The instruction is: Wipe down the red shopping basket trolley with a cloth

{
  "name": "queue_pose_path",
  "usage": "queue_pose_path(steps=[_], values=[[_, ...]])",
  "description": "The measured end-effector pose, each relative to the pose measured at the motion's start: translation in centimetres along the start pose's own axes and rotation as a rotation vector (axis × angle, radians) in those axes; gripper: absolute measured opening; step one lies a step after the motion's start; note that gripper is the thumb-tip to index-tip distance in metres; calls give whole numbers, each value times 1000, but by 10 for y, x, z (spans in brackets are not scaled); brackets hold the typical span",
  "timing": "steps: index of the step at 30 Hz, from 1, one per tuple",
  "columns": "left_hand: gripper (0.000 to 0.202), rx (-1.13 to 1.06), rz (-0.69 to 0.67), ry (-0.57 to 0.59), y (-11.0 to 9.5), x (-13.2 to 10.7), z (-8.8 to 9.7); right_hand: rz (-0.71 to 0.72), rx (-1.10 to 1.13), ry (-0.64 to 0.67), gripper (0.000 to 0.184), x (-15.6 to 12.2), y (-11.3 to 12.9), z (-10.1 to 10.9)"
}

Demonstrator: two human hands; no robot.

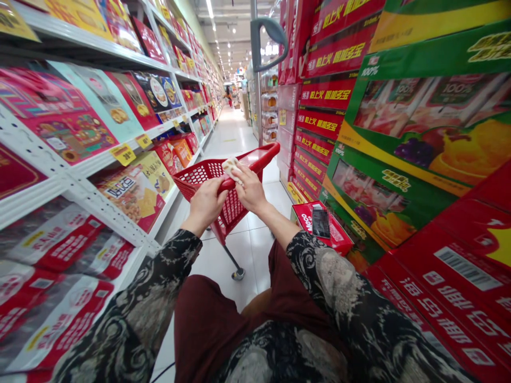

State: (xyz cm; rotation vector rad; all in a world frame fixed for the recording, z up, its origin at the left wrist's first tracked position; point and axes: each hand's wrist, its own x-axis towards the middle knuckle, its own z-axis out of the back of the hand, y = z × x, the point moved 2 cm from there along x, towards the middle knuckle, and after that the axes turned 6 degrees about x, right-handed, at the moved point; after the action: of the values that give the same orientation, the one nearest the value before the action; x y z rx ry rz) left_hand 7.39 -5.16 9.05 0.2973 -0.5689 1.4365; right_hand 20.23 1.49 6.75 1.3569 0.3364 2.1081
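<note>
My left hand (205,205) wraps the red handle (257,157) of a small red mesh shopping cart (207,175). My right hand (251,189) presses a crumpled white tissue or wipe (232,169) against that handle, close to my left hand. The fingers of my right hand hold the tissue, and part of it shows between my two hands. The cart stands on the floor in front of my legs, with one small wheel (238,274) visible below it. Its basket interior is mostly hidden by my hands and the handle.
Shelves of boxed goods (131,191) line the left side. Stacked red and green juice cartons (391,143) wall the right. A phone (320,223) lies on a low red box (321,229) near my right arm. The white-tiled aisle (233,133) runs ahead, with a distant person (229,97).
</note>
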Motion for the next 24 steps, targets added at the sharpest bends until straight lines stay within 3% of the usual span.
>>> queue_pose_path(steps=[4, 10, 17, 24], values=[[43, -16, -13, -58, 4, -7, -2, -21, -4, -3, 44, 0, -7, 8], [48, -84, 145, -78, 13, -5, -17, -67, 8, -103, 40, 4, -15, 11], [43, -9, 184, -20, -14, 1, -14, 1, 66, -138, 36, -6, -8, 10], [49, 0, 171, -10, -30, 9, -26, 28, 81, -216, 33, 1, -36, 29]])
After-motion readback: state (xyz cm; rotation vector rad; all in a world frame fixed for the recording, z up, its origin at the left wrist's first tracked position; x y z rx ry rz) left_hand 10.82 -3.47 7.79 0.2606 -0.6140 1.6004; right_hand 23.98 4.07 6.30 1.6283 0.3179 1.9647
